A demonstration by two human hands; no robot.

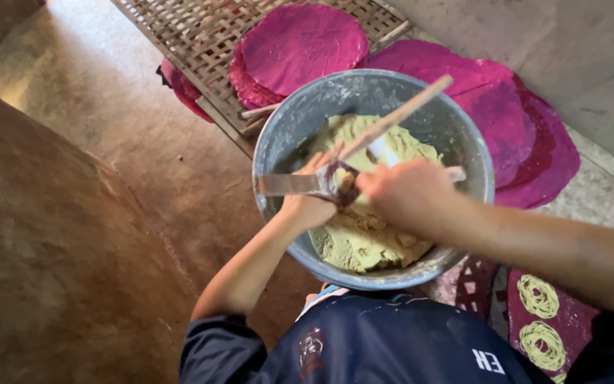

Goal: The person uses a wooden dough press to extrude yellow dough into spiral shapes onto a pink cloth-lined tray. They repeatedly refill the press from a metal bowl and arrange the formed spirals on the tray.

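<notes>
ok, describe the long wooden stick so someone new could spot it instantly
Find the round grey metal basin of greenish-yellow dough at the centre. The long pale wooden stick slants from the two hands up past the basin's far rim. Unlike the flat metal scraper pointing left, it is thin, round and wooden.

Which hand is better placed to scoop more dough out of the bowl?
Probably the right hand: it sits over the dough in the metal bowl, by the wooden stick. The left hand is busy gripping the metal press.
</notes>
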